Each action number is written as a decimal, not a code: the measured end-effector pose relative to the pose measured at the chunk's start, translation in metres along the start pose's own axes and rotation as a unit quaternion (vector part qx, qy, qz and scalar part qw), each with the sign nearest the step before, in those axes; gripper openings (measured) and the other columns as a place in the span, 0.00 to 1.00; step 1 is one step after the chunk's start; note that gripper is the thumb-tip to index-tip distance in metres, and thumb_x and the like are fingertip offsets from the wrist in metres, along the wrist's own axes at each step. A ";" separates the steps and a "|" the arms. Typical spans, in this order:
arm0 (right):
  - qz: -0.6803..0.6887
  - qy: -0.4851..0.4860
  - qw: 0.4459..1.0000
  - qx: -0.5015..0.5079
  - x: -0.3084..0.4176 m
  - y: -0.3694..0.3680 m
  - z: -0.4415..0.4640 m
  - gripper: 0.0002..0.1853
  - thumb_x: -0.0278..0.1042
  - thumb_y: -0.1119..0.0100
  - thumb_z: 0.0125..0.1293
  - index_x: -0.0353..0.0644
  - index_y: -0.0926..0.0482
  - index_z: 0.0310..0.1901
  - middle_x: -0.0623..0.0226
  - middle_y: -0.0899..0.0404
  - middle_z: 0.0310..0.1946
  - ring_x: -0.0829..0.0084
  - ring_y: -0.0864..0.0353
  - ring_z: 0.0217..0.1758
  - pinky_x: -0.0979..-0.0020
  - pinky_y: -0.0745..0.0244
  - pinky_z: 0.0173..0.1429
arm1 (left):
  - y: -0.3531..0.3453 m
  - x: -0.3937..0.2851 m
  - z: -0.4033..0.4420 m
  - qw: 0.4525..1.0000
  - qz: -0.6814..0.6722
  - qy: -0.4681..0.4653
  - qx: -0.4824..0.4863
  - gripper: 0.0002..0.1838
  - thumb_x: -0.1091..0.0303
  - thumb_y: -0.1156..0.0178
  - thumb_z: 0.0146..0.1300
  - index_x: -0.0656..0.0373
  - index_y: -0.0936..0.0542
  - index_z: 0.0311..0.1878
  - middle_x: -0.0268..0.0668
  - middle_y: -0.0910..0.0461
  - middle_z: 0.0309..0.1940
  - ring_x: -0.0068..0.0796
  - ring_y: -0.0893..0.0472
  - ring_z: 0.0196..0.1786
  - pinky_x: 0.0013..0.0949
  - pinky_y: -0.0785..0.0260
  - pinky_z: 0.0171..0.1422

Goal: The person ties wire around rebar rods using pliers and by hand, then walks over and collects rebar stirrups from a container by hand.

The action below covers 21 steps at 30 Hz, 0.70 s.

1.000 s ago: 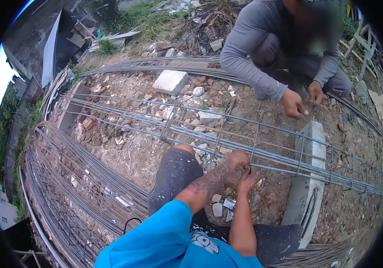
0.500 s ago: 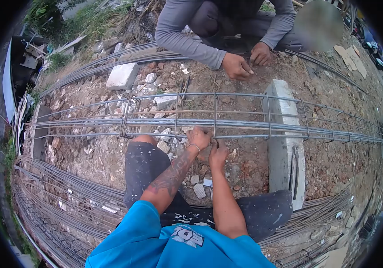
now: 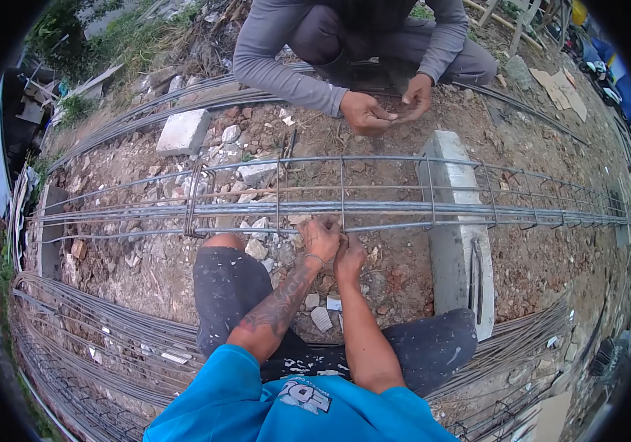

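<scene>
A long rebar cage of steel bars and square stirrups crosses in front of me. At its near bar, where the middle stirrup meets it, my left hand is closed with bent fingers. Close beside it on the right, my right hand has its fingers pinched at the same corner, just under the bar. Whatever lies between the fingertips is too small and hidden to make out. A long-handled metal tool rests on the concrete block that supports the cage.
Across the cage squats a co-worker in a grey sleeve, with both hands close together. Bundles of thin bars lie at left and behind. A white block and broken rubble sit on the dirt.
My view has shifted slightly, so the scene sits a little further left. My hands stay at the same stirrup corner. The co-worker's right-side hand has turned, palm more upward.
</scene>
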State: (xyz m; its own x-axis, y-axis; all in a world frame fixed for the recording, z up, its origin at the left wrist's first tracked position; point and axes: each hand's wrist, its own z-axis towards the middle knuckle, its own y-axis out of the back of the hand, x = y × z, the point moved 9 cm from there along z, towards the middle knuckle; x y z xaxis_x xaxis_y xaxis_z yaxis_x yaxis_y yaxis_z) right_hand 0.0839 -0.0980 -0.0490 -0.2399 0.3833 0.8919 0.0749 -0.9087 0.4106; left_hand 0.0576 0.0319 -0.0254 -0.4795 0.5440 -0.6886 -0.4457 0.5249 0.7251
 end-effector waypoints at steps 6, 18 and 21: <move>0.000 0.024 1.000 0.004 0.003 0.003 -0.001 0.09 0.29 0.54 0.62 0.34 0.24 0.34 0.45 0.25 0.29 0.44 0.26 0.35 0.53 0.33 0.39 | 0.009 -0.003 -0.006 0.990 -0.108 -0.093 0.019 0.07 0.64 0.38 0.52 0.57 0.16 0.32 0.38 0.18 0.25 0.33 0.20 0.33 0.34 0.43 0.52; -0.061 -0.042 0.997 0.038 0.006 0.003 0.000 0.07 0.29 0.51 0.62 0.34 0.26 0.34 0.44 0.26 0.27 0.43 0.26 0.32 0.53 0.33 0.36 | 0.016 -0.022 -0.025 0.984 -0.068 -0.163 -0.028 0.04 0.68 0.36 0.50 0.56 0.18 0.29 0.34 0.19 0.29 0.31 0.22 0.40 0.36 0.44 0.55; -0.073 -0.038 0.996 0.032 0.007 0.003 -0.001 0.08 0.31 0.51 0.63 0.35 0.26 0.34 0.44 0.25 0.27 0.44 0.25 0.32 0.54 0.33 0.35 | 0.020 -0.024 -0.030 0.976 -0.078 -0.194 -0.066 0.03 0.69 0.36 0.51 0.55 0.19 0.30 0.34 0.19 0.32 0.32 0.22 0.42 0.38 0.44 0.56</move>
State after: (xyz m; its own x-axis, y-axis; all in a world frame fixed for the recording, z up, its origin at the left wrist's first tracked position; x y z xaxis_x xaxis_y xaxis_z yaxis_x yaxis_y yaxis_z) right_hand 0.0812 -0.0981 -0.0414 -0.1788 0.5244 0.8325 0.1059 -0.8310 0.5462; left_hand 0.0375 0.0093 0.0055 -0.0875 0.6838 -0.7245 -0.5966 0.5464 0.5877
